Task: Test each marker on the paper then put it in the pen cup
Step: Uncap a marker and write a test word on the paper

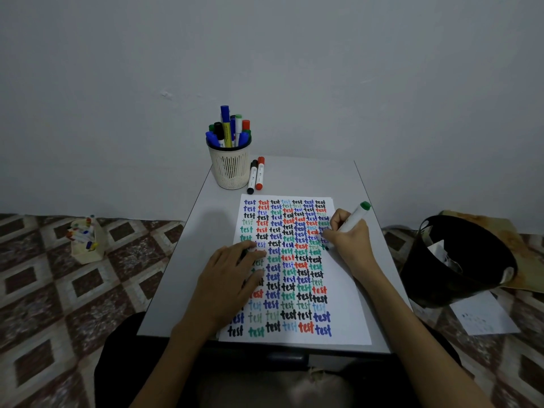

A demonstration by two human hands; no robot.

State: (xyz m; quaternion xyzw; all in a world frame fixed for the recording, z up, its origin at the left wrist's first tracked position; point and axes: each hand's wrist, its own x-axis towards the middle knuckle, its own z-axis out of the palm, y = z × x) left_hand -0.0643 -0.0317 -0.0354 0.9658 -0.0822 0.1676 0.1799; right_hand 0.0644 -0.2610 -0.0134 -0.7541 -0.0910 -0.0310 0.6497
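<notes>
Two hands on the paper [347,325]: right hand [350,241] at 2 o'clock, curled round a green marker [354,217], tip apparently touching; left hand [232,278] at 9, fingers flat, pressing down. Cup [231,169] at 12.

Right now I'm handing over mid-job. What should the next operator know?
Right hand: grip on the green marker, with its tip on the paper near the right edge.
Left hand: flat on the paper, holding it down.
Cup: at the far end of the table, with many markers in it.
Black marker and red marker: lying side by side, right of the cup.
Done: the paper is nearly full of "test" words.
Left: finish the green test and put that marker in the cup. The black and red likely come next.
</notes>
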